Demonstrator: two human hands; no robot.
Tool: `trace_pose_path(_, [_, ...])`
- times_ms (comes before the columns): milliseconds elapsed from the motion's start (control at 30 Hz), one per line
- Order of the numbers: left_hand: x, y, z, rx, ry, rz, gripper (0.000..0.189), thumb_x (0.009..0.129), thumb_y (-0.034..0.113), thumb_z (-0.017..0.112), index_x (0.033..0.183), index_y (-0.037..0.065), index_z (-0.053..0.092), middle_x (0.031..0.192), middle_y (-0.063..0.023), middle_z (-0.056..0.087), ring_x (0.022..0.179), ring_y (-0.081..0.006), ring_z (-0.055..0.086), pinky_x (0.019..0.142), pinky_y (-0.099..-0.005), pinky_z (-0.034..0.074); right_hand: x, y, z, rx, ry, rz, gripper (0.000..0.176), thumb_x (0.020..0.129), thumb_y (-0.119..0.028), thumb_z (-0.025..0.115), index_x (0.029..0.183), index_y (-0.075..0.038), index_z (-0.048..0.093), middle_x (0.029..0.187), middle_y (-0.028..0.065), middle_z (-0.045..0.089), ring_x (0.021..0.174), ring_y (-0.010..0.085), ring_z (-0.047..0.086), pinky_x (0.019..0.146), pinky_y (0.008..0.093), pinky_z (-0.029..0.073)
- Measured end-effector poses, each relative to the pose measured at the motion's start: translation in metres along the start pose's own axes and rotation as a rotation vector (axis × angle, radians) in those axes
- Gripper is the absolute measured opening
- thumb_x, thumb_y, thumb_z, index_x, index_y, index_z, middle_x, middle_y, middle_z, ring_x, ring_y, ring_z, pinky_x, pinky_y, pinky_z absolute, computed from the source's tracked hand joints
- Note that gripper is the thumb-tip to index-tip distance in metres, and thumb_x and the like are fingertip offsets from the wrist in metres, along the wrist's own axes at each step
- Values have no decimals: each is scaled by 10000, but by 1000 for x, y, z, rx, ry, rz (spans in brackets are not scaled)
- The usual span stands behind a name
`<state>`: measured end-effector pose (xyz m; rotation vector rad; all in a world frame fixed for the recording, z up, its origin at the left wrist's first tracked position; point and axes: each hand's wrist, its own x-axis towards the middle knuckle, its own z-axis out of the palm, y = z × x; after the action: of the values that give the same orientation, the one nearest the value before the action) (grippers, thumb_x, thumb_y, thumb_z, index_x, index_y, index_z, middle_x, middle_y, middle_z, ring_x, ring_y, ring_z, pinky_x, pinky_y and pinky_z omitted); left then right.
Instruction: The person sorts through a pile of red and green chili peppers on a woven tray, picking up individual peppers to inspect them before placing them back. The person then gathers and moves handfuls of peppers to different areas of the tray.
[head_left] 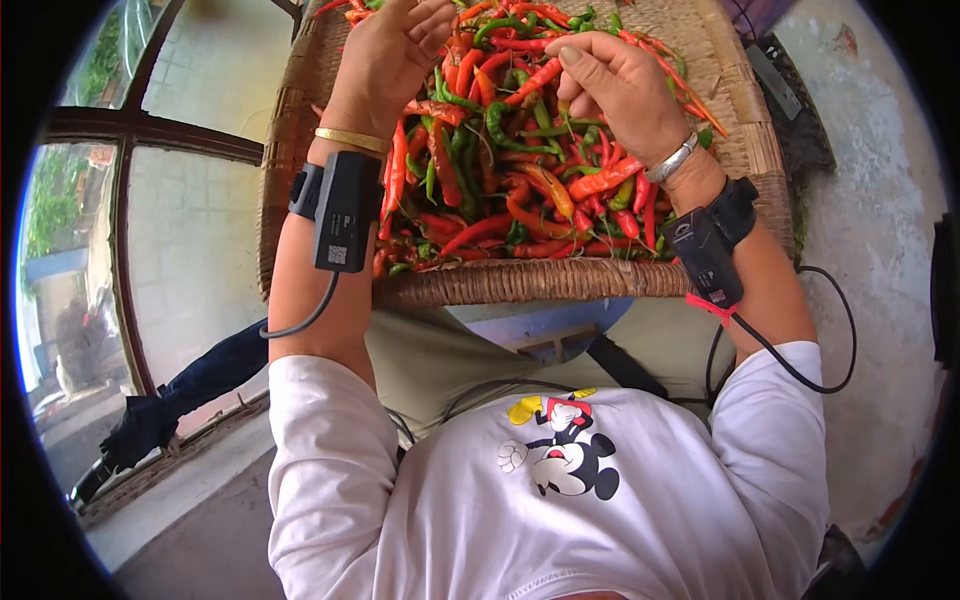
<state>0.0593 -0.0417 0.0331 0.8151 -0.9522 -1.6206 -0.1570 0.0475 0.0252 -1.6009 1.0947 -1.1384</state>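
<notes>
A heap of red, orange and green chili peppers (480, 190) fills a wide woven basket (530, 282) in front of me. At the top edge of the view, my left hand (388, 50) is over the left part of the heap, fingers loosely extended and partly cut off by the frame; nothing shows in it. My right hand (625, 95) is over the right part, thumb and forefinger pinched together. Right at those fingertips is the upper end of a red chili pepper (535, 82), which slants down to the left across the heap. The other right fingers are curled in.
A dark-framed window (130, 125) stands to the left, with a folded dark umbrella (190, 395) below it. The basket sits before my knees. Black cables (850, 345) hang from sensor boxes strapped to both forearms. A concrete floor (870, 200) lies on the right.
</notes>
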Motion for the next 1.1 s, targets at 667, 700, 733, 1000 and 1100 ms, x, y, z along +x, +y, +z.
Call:
trace_pose_path(667, [-49,-15,40,1338,-245,185,241,705,222,612,857,38,641,681,-104,616,601,-203,600,568,-303,466,5,18,5,-240,72,-122,193,798,-197,566,891,-32,610,660,35,581,628,109,559,609,253,458])
trace_pose_path(700, [-49,-18,40,1219,-277,181,231,719,217,617,855,31,639,669,-86,614,596,-166,591,566,-287,464,4,17,6,-235,39,-151,188,795,-194,570,883,-33,612,668,36,586,645,112,565,619,250,457])
trace_pose_path(733, [-49,-20,40,1099,-308,175,222,733,212,621,852,24,638,657,-69,612,590,-130,582,563,-271,463,2,16,7,-230,7,-178,182,792,-192,573,874,-35,614,676,37,591,662,115,571,628,246,456])
trace_pose_path(1000, [-52,-27,44,895,-367,111,231,789,146,612,962,-6,583,736,-4,594,632,-50,527,559,-201,443,2,4,1,-37,-1,64,174,804,-193,557,770,-28,604,607,24,577,520,79,543,479,223,438])
trace_pose_path(1100, [-55,-17,49,849,-387,-13,229,778,145,622,960,11,582,732,-7,597,605,-50,531,535,-191,436,2,7,-2,180,-35,189,194,820,-216,535,776,-35,592,603,8,570,494,80,520,450,220,421])
